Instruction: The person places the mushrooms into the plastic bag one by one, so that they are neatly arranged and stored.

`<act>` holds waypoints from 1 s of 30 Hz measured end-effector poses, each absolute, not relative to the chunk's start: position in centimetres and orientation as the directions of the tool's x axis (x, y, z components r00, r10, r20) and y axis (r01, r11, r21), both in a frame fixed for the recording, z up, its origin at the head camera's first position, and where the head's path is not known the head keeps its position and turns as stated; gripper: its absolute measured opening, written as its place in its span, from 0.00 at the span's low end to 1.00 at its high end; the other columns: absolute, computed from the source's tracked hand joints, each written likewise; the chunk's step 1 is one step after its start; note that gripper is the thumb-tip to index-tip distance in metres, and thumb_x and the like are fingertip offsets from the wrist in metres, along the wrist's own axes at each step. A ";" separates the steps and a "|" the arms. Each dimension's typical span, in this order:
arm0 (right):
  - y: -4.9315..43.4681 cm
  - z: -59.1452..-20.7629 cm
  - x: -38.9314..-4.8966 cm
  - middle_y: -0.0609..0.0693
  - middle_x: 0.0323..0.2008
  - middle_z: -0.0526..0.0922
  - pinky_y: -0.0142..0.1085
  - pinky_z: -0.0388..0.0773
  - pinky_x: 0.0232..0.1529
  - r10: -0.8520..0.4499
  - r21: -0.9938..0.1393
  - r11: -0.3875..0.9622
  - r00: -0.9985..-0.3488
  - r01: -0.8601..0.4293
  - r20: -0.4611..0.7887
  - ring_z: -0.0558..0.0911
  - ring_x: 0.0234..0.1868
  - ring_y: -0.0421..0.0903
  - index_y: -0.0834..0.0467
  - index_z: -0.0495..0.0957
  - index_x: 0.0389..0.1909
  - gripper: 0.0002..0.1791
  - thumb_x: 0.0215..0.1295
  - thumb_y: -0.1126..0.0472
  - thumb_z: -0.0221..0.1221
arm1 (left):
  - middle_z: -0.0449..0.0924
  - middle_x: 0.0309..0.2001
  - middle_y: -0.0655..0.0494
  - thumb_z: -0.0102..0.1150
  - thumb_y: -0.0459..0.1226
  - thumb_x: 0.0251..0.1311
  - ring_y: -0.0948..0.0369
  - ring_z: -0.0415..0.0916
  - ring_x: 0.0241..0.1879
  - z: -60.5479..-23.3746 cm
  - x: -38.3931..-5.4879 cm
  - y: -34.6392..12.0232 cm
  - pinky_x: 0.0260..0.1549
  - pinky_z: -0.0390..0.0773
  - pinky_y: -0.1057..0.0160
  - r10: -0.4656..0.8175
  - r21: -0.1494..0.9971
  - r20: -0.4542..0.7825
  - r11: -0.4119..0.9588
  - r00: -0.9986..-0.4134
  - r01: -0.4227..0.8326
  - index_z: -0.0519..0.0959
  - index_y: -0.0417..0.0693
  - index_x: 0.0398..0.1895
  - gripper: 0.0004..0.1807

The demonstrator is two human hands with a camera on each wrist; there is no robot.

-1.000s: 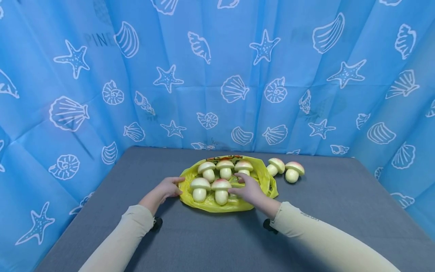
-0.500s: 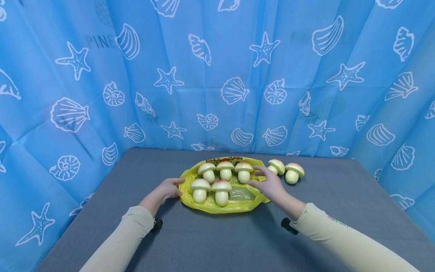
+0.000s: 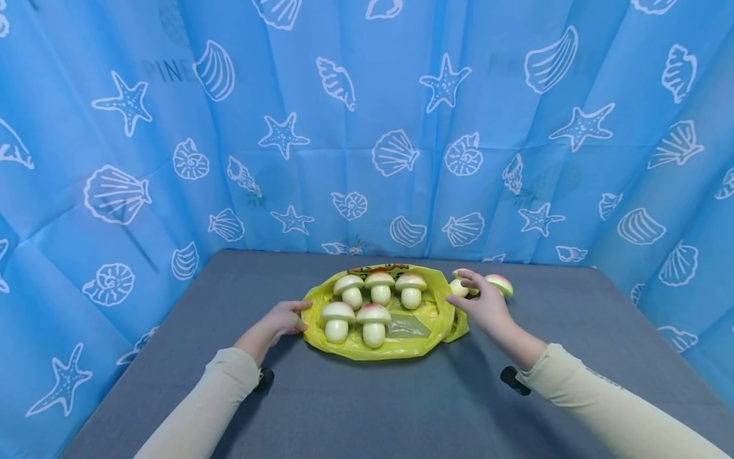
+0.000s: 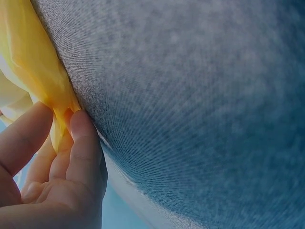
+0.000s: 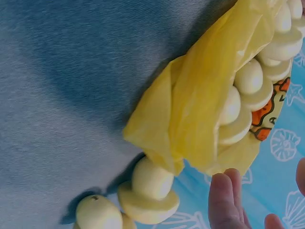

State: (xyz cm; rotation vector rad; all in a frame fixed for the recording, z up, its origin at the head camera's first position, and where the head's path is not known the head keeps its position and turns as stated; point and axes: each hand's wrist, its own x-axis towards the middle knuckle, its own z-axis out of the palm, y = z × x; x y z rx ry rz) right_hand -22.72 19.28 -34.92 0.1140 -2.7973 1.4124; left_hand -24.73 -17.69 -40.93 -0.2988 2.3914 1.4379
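A yellow plastic bag [image 3: 395, 350] lies spread on the table, its mouth wide. Several toy mushrooms [image 3: 374, 328], pale with pink-tinged caps, lie inside it in two rows. My left hand [image 3: 279, 324] pinches the bag's left edge; thumb and fingertips meet on the yellow plastic [image 4: 45, 71] in the left wrist view. Past the bag's right end, my right hand [image 3: 486, 308] is held with its fingers apart and nothing in them. It partly covers two mushrooms outside the bag, a nearer one [image 3: 457, 288] and a farther one [image 3: 502, 285]. Both show in the right wrist view.
A grey cloth covers the table [image 3: 367, 408]. Behind and along the sides hangs a blue curtain [image 3: 355, 159] printed with white shells and starfish. The bag's back rim carries an orange and black print [image 5: 269, 112].
My right hand has moved right, from over the mushrooms in the bag to beside the two outside it. The bag's right end has shifted slightly. My left hand stays at the left edge.
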 end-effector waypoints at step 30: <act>24.5 -37.5 -25.8 0.73 0.72 0.45 0.62 0.66 0.58 0.003 -0.706 0.705 -0.995 -0.070 0.102 0.59 0.65 0.72 0.65 0.40 0.76 0.47 0.65 0.65 0.61 | 0.58 0.70 0.36 0.53 0.21 0.62 0.45 0.60 0.67 -40.9 -24.8 -17.8 0.53 0.74 0.55 0.000 0.811 -0.388 0.474 -0.921 -0.342 0.66 0.43 0.71 0.32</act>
